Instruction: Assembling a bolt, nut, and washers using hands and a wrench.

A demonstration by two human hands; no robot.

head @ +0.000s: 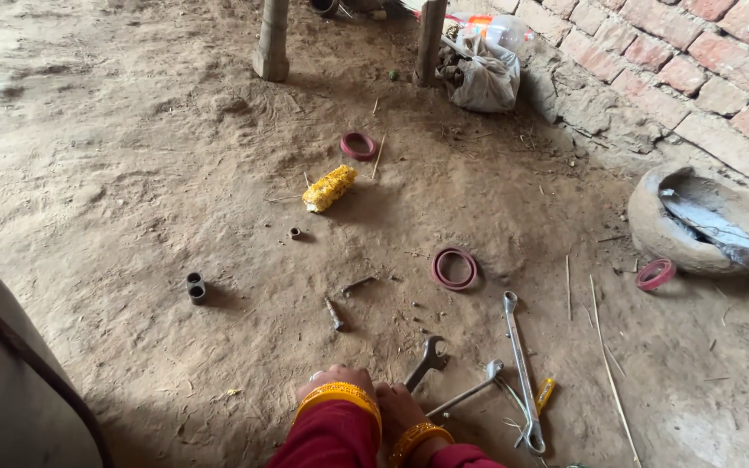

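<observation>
My left hand (pixel 337 382) and my right hand (pixel 399 406) are together at the bottom edge, low over the dirt floor. Both wrists wear yellow bangles and red sleeves. I see only the backs of the hands; the fingers are curled under and hidden. The handle end of an open-end wrench (pixel 427 360) reaches my right hand, but whether the hand grips it cannot be told. Right of the hands lie a second wrench (pixel 472 389), a long combination wrench (pixel 519 364) and a yellow-handled screwdriver (pixel 545 393).
On the dirt lie a corn cob (pixel 329 187), red rubber rings (pixel 357 145) (pixel 455 268) (pixel 655 274), two bolts (pixel 334 314), metal sleeves (pixel 195 288). A broken clay pot (pixel 662 227) sits by the brick wall (pixel 695 61). Two wooden posts (pixel 272 39) and a bag (pixel 483 76) stand beyond. A large rounded object (pixel 10 390) is at left.
</observation>
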